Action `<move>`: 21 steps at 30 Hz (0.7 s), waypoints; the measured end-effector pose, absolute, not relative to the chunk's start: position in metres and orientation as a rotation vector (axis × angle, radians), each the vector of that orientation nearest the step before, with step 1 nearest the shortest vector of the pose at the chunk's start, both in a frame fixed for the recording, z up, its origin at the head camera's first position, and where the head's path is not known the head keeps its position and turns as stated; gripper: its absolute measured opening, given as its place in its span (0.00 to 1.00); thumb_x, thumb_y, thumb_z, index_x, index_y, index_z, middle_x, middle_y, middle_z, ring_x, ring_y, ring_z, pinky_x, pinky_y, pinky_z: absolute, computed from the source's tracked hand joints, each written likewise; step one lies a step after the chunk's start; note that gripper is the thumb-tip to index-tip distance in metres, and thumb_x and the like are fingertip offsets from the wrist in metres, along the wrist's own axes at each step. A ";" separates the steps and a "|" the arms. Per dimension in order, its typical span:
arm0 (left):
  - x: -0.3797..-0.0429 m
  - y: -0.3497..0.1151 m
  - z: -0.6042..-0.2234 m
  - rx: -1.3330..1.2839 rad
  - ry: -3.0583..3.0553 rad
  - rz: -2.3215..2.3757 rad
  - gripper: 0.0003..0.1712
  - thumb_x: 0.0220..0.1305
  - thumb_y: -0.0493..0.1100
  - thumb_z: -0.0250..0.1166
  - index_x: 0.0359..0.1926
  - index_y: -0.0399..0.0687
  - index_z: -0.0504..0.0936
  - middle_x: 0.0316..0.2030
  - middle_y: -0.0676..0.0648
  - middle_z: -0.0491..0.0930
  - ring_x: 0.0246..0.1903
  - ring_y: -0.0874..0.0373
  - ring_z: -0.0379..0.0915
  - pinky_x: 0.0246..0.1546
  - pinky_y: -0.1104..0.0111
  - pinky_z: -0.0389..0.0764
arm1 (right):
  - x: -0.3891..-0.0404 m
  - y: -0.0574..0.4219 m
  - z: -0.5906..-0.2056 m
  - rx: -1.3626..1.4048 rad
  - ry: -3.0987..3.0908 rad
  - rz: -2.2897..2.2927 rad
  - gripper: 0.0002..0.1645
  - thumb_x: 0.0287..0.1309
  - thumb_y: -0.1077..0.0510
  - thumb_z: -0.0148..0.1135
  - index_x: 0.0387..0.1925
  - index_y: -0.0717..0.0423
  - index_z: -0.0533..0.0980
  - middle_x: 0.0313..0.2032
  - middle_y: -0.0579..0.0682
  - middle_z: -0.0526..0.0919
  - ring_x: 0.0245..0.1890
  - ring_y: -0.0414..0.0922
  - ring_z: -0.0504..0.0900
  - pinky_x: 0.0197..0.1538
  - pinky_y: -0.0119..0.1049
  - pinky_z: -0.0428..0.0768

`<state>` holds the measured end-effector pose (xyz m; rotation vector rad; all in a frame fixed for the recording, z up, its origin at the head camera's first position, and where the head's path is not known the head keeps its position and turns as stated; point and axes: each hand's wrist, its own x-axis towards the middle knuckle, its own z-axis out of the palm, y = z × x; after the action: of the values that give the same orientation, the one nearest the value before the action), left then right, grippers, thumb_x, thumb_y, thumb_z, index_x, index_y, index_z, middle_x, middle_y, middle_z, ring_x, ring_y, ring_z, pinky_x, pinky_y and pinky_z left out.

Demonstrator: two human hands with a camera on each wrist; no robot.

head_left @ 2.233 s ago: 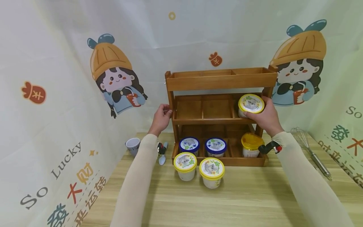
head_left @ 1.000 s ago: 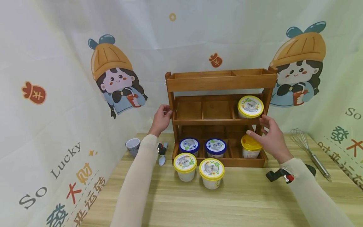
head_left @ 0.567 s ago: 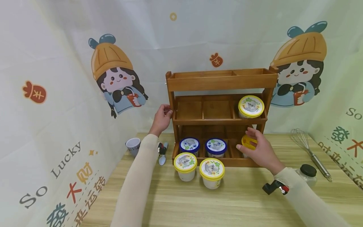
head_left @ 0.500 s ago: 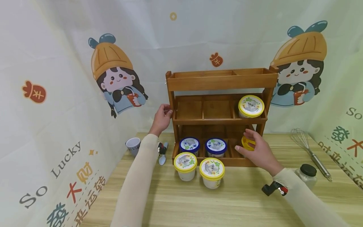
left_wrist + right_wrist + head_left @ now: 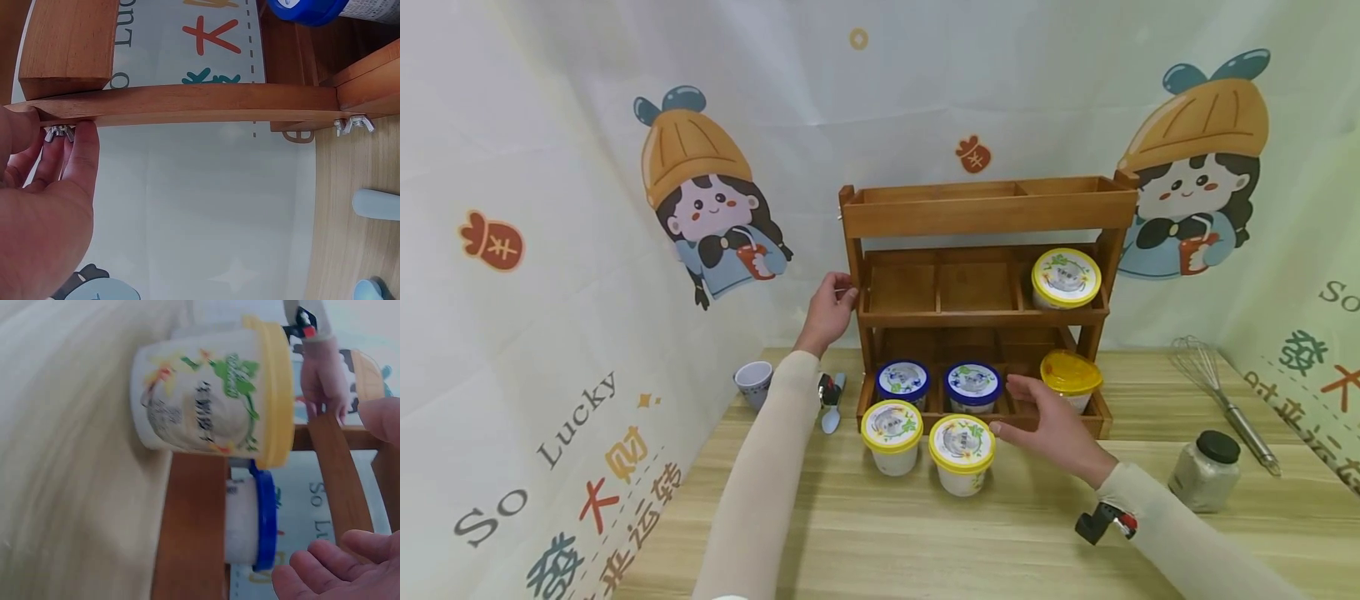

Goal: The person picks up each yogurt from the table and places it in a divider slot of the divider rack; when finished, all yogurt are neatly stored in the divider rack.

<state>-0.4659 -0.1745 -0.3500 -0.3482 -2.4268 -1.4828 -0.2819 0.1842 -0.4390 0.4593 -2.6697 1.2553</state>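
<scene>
My left hand holds the left side post of the brown wooden rack; in the left wrist view its fingers and thumb pinch the post around a wing nut. My right hand, fingers spread and apart, is just right of a yellow-lidded tub on the table. Another yellow-lidded tub stands to that one's left. Two blue-lidded tubs and a tub with an amber lid sit on the bottom tier. A yellow-lidded tub is in the middle tier's right compartment.
Left of the rack are a small patterned cup and a spoon. To the right lie a whisk and a clear jar with a black lid. A printed cloth hangs behind the rack.
My right hand has let go of the tub in the middle tier, then moved down and left to the front yellow-lidded tub. The left hand stays on the post.
</scene>
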 end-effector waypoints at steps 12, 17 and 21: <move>-0.468 -0.176 -0.354 -0.360 -2.424 -1.483 0.19 0.84 0.41 0.52 0.68 0.39 0.69 0.65 0.36 0.74 0.69 0.41 0.72 0.69 0.50 0.79 | -0.272 0.166 -0.455 0.492 -2.771 1.286 0.57 0.58 0.36 0.77 0.76 0.60 0.63 0.71 0.63 0.74 0.69 0.63 0.76 0.71 0.62 0.77; -0.469 -0.175 -0.354 -0.361 -2.415 -1.483 0.19 0.84 0.41 0.52 0.68 0.39 0.69 0.64 0.36 0.75 0.68 0.41 0.73 0.67 0.52 0.81 | -0.272 0.159 -0.461 0.542 -2.776 1.291 0.58 0.54 0.37 0.81 0.76 0.59 0.64 0.72 0.61 0.74 0.69 0.61 0.77 0.71 0.60 0.77; -0.469 -0.174 -0.352 -0.361 -2.411 -1.481 0.18 0.84 0.40 0.52 0.68 0.39 0.69 0.64 0.36 0.75 0.68 0.41 0.73 0.67 0.51 0.81 | -0.272 0.155 -0.464 0.580 -2.783 1.313 0.60 0.50 0.38 0.83 0.76 0.58 0.65 0.73 0.60 0.73 0.69 0.60 0.78 0.70 0.58 0.79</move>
<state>-0.4686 -0.1740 -0.3517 -0.3607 -2.4106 -1.4815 -0.2722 0.1548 -0.4641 0.5805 -2.7827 1.3130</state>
